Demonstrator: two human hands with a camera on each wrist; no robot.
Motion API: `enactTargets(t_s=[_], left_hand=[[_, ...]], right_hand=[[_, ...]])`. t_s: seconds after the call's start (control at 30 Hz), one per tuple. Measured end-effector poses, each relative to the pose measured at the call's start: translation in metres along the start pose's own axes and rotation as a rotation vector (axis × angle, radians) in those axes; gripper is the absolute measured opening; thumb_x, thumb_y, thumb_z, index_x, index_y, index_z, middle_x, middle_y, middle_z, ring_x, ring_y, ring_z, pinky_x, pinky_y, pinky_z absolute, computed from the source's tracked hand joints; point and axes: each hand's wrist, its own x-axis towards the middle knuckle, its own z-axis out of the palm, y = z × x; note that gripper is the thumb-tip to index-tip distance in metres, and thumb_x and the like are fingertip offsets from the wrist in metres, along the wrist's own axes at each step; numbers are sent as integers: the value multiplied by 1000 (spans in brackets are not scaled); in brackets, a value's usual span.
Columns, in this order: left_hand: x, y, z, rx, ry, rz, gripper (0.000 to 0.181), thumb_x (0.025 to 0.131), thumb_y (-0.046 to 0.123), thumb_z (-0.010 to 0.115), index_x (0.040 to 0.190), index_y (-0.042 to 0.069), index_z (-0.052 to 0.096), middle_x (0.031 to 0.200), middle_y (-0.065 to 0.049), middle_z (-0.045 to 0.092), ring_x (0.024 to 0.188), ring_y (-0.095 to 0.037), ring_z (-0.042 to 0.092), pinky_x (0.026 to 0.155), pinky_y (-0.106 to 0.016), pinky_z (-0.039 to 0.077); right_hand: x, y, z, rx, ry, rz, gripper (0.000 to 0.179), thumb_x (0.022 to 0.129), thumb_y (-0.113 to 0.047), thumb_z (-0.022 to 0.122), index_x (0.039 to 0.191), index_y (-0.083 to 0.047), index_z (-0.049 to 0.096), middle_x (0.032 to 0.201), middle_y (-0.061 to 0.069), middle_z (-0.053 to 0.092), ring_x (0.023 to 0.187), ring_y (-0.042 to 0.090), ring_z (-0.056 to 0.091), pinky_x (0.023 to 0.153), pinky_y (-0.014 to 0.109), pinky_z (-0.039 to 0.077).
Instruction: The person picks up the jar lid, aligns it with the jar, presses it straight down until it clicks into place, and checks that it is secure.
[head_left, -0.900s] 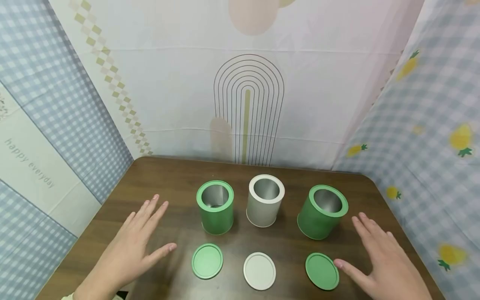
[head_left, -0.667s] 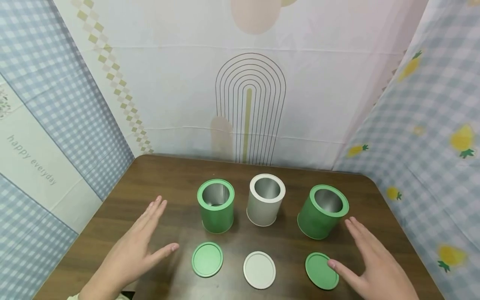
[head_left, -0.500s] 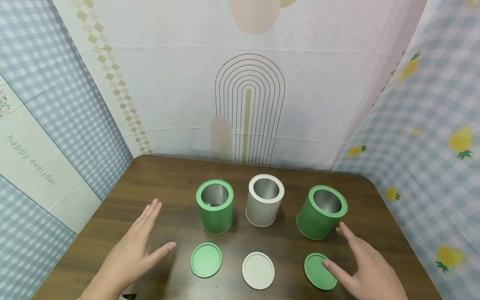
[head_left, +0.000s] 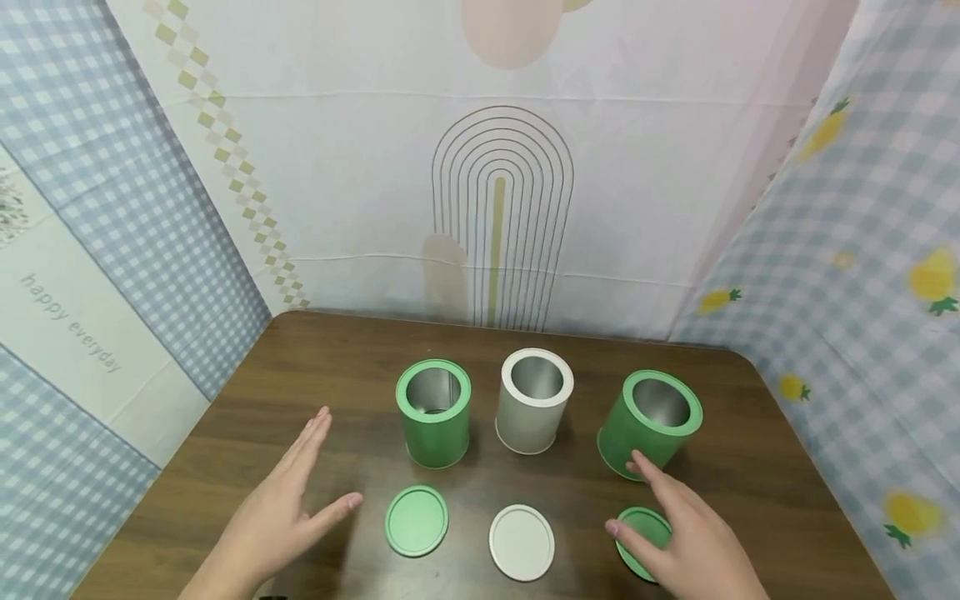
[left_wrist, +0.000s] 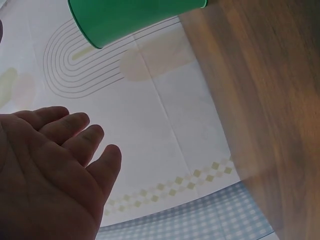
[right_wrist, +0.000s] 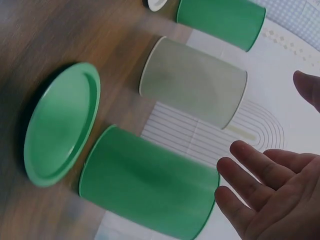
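Note:
Three open metal cans stand in a row: a green can on the left, a white can in the middle and another green can on the right. In front of each lies a round lid: a light green lid, a white lid and a green lid. My right hand holds nothing; it hovers over the right green lid, hiding part of it, and its fingertips overlap the right can's lower side. Left of the left can, my left hand hangs with fingers extended and thumb apart.
Everything stands on a dark brown wooden table with rounded back corners. A patterned white cloth hangs behind it. Checked cloths hang at the left and right sides.
My right hand has moved left, from beside the right green lid to over it. My left hand has shifted only slightly. Cans and lids stay where they were.

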Motion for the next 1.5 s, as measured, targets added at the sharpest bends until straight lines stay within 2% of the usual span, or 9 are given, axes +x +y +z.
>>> enactTargets(t_s=[0.23,0.43,0.53,0.73,0.87,1.07,1.27,1.37,1.5], left_hand=[[-2,0,8,-23,-14,-27,101,89,51,72,163,23,9,166,-7,21,144,-40,35,97,-65,45],[-9,-4,18,-52,-15,-32,102,88,52,73,163,23,10,164,-13,26,143,-41,36,101,-64,42],[-12,-6,23,-55,-12,-30,102,88,51,74,163,23,11,162,-16,29,141,-41,39,100,-64,44],[-14,-7,30,-45,-13,-26,100,87,48,76,162,18,18,162,-13,31,139,-37,43,101,-58,46],[-17,-6,36,-56,-24,-16,97,85,47,78,160,12,26,161,-10,34,140,-32,43,102,-55,46],[-19,-2,44,-51,-31,16,93,80,48,82,153,8,41,152,-8,48,132,-29,53,97,-52,51],[-19,0,48,-87,-99,-32,92,74,53,84,146,5,51,143,-8,57,127,-30,57,96,-52,51],[-19,0,49,-101,-104,-49,92,72,51,86,143,4,53,139,-6,59,125,-30,59,96,-52,52],[-18,0,51,-96,-92,-36,91,71,50,88,142,3,54,137,-4,61,123,-28,60,95,-50,52]], right_hand=[[8,-18,19,-13,31,-104,81,78,-41,86,144,-9,53,129,-3,66,116,24,64,87,51,54],[10,-38,40,-27,3,-168,79,75,-44,86,141,-10,57,130,-2,66,115,20,65,88,43,56],[10,-45,48,-5,-29,-162,77,75,-44,86,140,-10,59,131,-2,66,116,18,64,90,41,56],[12,-53,56,49,-99,-139,71,78,-46,83,135,-10,63,133,-1,64,121,19,62,94,43,54],[15,-57,62,50,-103,-180,70,80,-47,82,135,-8,63,133,-1,64,122,20,61,94,42,54],[19,-62,72,88,-131,-203,68,80,-44,82,134,-6,63,134,2,63,122,21,61,96,43,53],[22,-69,78,122,-207,-186,67,83,-46,80,133,-6,63,134,2,62,123,28,60,98,48,51],[22,-72,80,121,-231,-187,66,83,-45,80,133,-6,62,134,3,63,122,25,61,96,46,52],[22,-75,84,117,-234,-207,66,82,-44,81,133,-6,63,132,3,64,118,23,62,94,43,54]])
